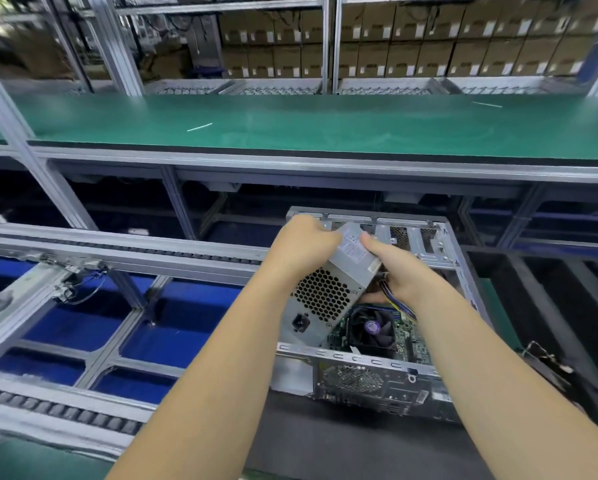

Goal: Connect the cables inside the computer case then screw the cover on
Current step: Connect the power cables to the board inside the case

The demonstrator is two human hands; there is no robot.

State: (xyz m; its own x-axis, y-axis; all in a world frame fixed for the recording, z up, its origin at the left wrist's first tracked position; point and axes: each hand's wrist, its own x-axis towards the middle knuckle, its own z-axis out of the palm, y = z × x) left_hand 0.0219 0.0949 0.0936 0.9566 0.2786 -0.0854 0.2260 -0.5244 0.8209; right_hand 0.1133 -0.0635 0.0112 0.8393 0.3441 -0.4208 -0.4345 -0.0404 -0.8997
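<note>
Both hands hold the boxy metal power supply (328, 289) tilted over the open computer case (439, 258): left hand (302, 244) clasping its far end, right hand (399, 271) curled round its cable side, a rigid, seemingly heavy unit best gripped by its ends.

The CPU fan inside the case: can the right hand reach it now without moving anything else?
Probably not directly. The right hand grips the tilted power supply, whose cables hang over the CPU fan. The fan itself lies uncovered below.
</note>
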